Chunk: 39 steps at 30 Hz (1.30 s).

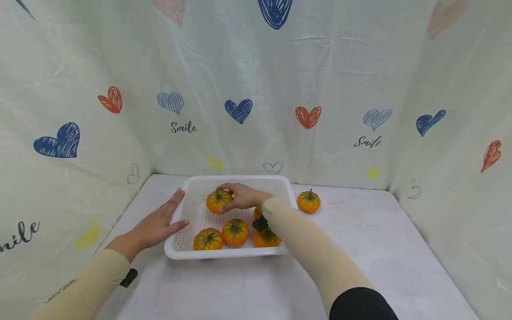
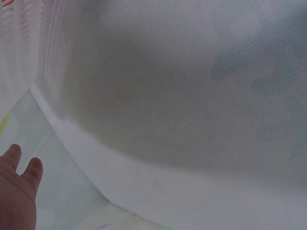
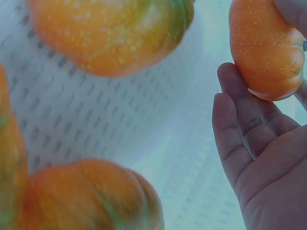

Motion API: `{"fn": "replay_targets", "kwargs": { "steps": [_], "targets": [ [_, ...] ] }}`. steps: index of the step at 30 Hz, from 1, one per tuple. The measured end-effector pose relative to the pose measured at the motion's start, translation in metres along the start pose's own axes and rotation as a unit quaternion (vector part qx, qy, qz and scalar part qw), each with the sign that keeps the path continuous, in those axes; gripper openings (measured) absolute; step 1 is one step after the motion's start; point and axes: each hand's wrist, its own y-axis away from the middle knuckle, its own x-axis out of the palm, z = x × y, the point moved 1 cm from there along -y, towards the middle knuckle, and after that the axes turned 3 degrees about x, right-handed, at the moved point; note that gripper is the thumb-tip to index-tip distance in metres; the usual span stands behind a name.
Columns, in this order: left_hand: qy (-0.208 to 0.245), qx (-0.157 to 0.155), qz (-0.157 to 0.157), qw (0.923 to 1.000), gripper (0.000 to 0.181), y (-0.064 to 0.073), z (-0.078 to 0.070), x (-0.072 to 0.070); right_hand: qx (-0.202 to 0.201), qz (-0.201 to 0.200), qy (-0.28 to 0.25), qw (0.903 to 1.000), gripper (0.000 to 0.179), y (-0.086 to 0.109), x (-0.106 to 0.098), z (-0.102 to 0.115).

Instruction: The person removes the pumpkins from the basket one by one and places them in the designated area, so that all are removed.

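Note:
My right hand (image 1: 244, 197) reaches across a white plastic basket (image 1: 236, 256) and grips a small orange pumpkin (image 1: 218, 201) in its back left part. Seen from the right wrist, the thumb and fingers hold this pumpkin (image 3: 266, 52) by its sides. Several more little pumpkins lie in the basket, among them one at the front left (image 1: 208, 239) and one beside it (image 1: 235, 232). The right forearm partly hides those on the right. With fingers extended, my left hand (image 1: 154, 224) rests against the basket's left rim; its thumb (image 2: 32, 175) shows in the left wrist view.
One pumpkin (image 1: 309, 201) sits on the white tabletop (image 1: 360, 240), just right of the basket. A pale curtain (image 1: 256, 66) printed with hearts encloses the table at the back and both sides.

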Motion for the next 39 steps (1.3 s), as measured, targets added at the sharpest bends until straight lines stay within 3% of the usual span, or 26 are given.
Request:
{"fn": "replay_targets", "kwargs": {
  "steps": [17, 30, 39],
  "targets": [
    [0.008, 0.006, -0.005, 0.9999, 0.087, -0.001, 0.004, 0.001, -0.007, -0.025, 0.014, 0.9996, 0.081, 0.03, -0.032, -0.001],
    [0.011, 0.011, -0.009, 0.9998, 0.087, 0.0, 0.003, 0.001, -0.016, -0.042, 0.006, 0.999, 0.078, 0.073, -0.065, -0.017],
    [0.009, 0.005, -0.007, 0.9999, 0.088, 0.0, 0.001, 0.0, -0.03, -0.06, -0.015, 0.9976, 0.08, 0.116, -0.086, -0.03]
  ]
}}
